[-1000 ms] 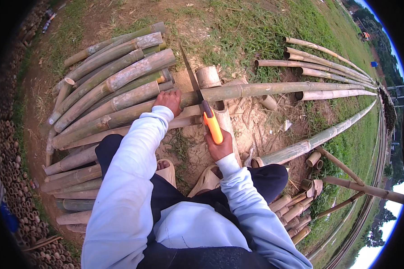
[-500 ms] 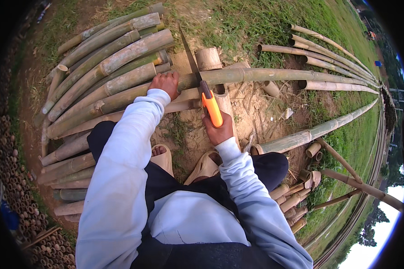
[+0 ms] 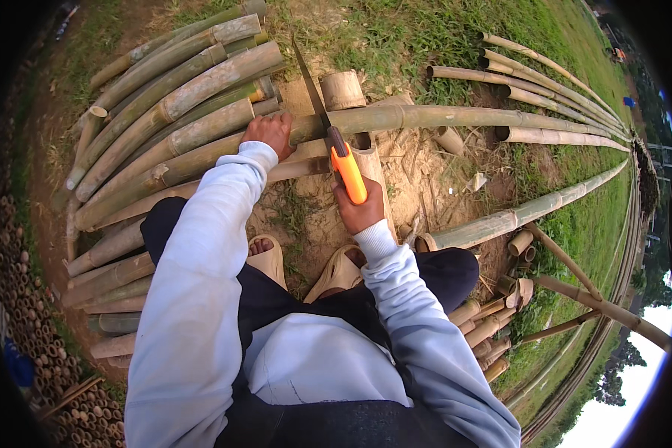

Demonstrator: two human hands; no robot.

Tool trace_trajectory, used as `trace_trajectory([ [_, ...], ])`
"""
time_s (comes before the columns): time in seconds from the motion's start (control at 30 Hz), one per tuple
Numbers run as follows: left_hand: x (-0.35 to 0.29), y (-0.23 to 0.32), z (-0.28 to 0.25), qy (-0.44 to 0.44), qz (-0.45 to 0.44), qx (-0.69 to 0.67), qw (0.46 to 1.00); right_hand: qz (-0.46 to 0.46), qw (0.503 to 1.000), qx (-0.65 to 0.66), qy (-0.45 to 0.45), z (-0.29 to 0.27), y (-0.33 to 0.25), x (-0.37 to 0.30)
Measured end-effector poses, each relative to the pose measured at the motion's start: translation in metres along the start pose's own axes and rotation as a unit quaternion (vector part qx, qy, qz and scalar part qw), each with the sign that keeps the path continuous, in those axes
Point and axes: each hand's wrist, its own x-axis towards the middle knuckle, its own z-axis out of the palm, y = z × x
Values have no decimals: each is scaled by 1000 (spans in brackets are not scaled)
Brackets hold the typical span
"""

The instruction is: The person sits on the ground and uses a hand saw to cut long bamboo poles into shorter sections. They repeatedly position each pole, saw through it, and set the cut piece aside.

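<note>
My right hand [image 3: 362, 209] grips the orange handle of a hand saw [image 3: 334, 142]. Its dark blade runs up and left across a long bamboo pole [image 3: 440, 118] that lies crosswise in front of me. My left hand [image 3: 270, 133] presses down on the same pole just left of the blade. A short upright bamboo piece [image 3: 373, 179] stands under the pole by the saw handle. I am crouched, with both sandalled feet [image 3: 306, 265] on the bare earth below the pole.
A stack of thick bamboo poles [image 3: 164, 112] lies at the left. More long poles [image 3: 545, 75] fan out at the upper right, and another pole [image 3: 523, 213] runs at the right. Short cut pieces [image 3: 493, 321] lie at the lower right, one cut section [image 3: 342, 89] behind the pole. Stacked round tube ends [image 3: 30, 313] fill the far left.
The saw blade has slid a little forward along the cut in the pole. My left hand keeps its hold on the pole. The view has shifted slightly.
</note>
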Motion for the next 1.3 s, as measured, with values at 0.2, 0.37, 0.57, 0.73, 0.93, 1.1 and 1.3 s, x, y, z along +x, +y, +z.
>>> trace_trajectory([
  [0.2,-11,-15,3,10,-6,-16,1000,107,994,16,-19,-51,-18,-146],
  [0.37,-8,-13,11,33,-7,-12,999,60,998,-4,4,-49,-13,-151],
  [0.57,-9,2,-6,1,-20,-34,999,-2,1000,5,2,9,-6,-3],
  [0.73,-15,-5,-14,29,-24,-50,998,-7,1000,-18,13,2,-19,-8],
  [0.93,-17,0,-74,34,-21,-40,998,-14,1000,17,15,-17,-58,-1],
  [1.1,17,-23,-75,49,-22,-5,999,-40,998,-11,42,9,-50,33],
  [1.3,22,-21,-81,17,-13,-1,1000,17,998,66,16,8,-27,8],
])
